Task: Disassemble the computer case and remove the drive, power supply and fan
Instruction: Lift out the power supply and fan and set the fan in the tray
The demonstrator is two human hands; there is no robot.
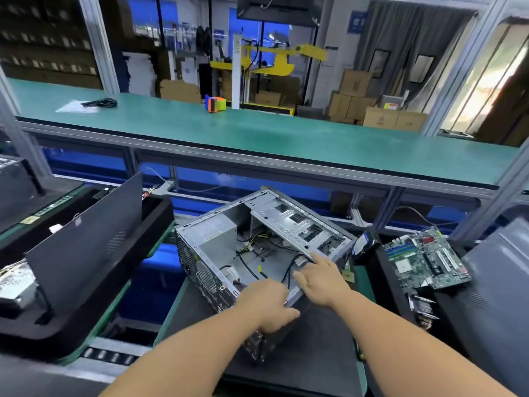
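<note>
**Stripped case under both hands**

Green-topped shelving runs across the factory bay, and below it the dark worktop (315, 353) carries the computer case (257, 253), which lies open side up and skewed, its near corner toward the person. Inside, the power supply (217, 233) sits in the far-left corner with loose cables (257, 247) trailing over the bare floor of the case; the perforated drive cage (297, 222) spans the right side. A motherboard (423, 257) rests apart on the right.

The case looks like thin sheet steel: stiff, moderately heavy with the power supply in it, and probably sharp along its folded rims. It should be taken by the rims or the cage edge, not by the cables, which are soft and would drag their connectors.

The left hand (269, 305) curls over the near rim, thumb outside, gripping it. The right hand (320, 277) lies flat with straight fingers (315, 257) spread, pressing on the edge beside the drive cage and holding nothing.
</note>
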